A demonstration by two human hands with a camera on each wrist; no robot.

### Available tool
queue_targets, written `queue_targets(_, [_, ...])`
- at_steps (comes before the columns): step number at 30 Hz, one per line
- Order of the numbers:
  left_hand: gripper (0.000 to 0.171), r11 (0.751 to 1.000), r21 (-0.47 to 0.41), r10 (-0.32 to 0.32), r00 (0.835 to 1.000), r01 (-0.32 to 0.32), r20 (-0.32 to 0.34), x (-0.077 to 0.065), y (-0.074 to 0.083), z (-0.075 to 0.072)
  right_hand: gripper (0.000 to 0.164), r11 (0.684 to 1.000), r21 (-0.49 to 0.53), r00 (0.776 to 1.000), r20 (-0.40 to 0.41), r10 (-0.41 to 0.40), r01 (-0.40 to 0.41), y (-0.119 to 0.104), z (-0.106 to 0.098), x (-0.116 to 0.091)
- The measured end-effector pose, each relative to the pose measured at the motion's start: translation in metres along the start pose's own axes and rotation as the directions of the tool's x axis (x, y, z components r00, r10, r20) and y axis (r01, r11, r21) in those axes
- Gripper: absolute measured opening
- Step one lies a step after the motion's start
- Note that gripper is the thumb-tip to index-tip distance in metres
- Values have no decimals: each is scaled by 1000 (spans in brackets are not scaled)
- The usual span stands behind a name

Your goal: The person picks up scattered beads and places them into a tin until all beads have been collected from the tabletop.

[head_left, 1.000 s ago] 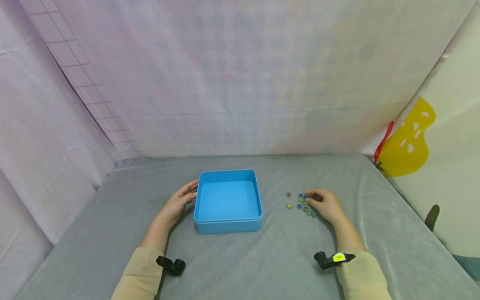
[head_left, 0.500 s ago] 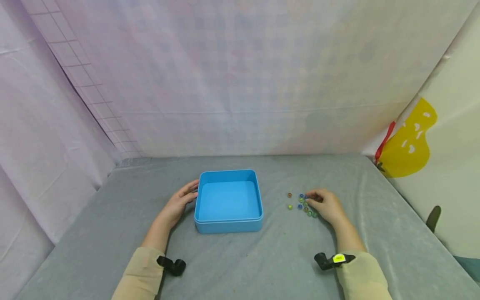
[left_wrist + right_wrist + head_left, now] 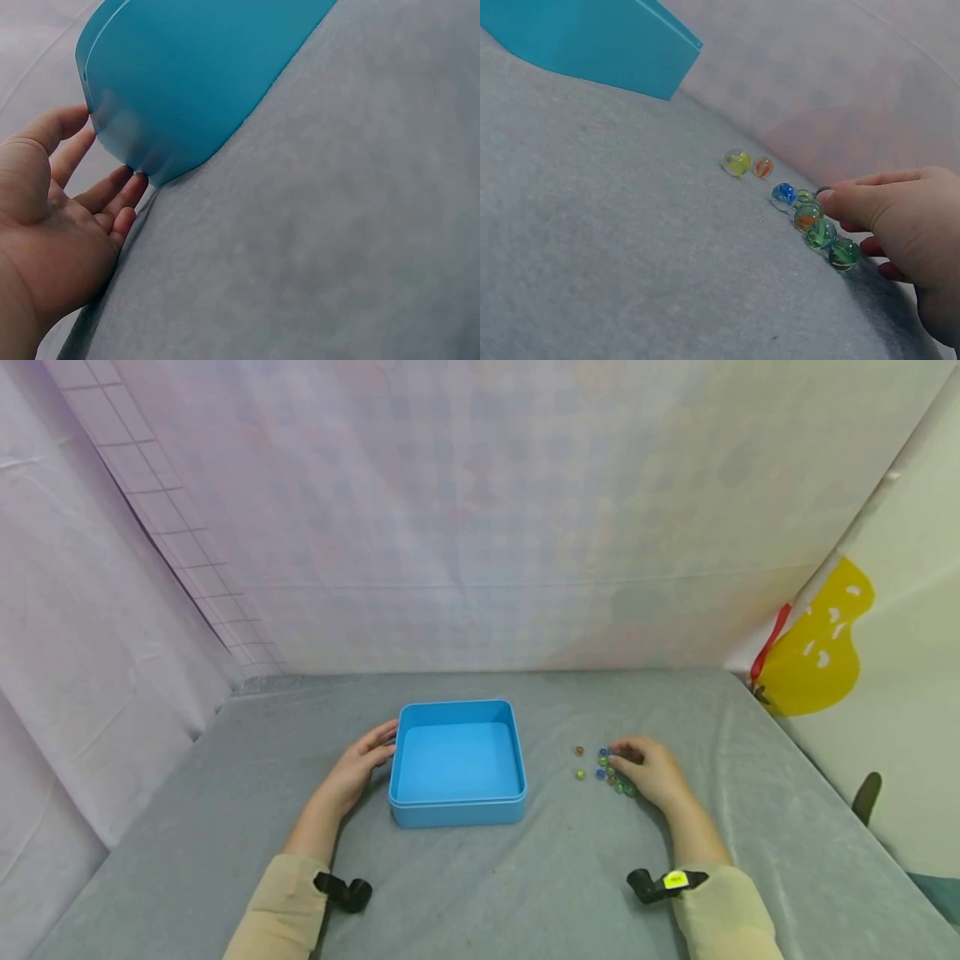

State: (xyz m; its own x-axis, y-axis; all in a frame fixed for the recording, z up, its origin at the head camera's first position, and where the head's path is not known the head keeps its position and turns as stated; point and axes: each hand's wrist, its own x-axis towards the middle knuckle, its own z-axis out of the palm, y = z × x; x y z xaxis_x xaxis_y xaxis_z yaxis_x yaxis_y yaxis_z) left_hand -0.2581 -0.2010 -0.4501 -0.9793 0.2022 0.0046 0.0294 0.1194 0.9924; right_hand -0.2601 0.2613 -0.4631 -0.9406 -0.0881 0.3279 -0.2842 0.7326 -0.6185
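Note:
A square, open-topped blue box (image 3: pixel 457 814) sits on the grey cloth, its floor bare. My left hand (image 3: pixel 354 775) is at its left side. In the left wrist view, the fingertips (image 3: pixel 139 178) touch the blue wall, fingers mostly extended. To the right of the box lies a loose cluster of glass marbles (image 3: pixel 821 234), clear with blue, green, yellow and orange swirls. At the cluster's right edge, my right hand (image 3: pixel 651 770) pinches a dark blue marble (image 3: pixel 823 190) between thumb and index finger. Most of that marble is hidden by the thumb.
A yellow-swirled marble (image 3: pixel 581 774) and an orange one (image 3: pixel 579 750) lie apart from the cluster, nearer the box. Grey cloth (image 3: pixel 525 893) covers the table. A pale checked curtain (image 3: pixel 465 568) hangs along the back edge.
Almost nothing differs. My right fingertips have shifted very slightly left at the cluster's edge; the left hand and the box stay in place.

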Motion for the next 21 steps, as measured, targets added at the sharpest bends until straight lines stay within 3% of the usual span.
queue_targets(9, [51,1000,-4,-3,1000,3,-11,2,-2,1,22,1000,14,999,24,23,-23,-7,-4,-1])
queue_targets(21, [51,1000,-3,-3,1000,3,-11,1,0,2,21,1000,21,1000,18,-13,12,-13,-6,1])
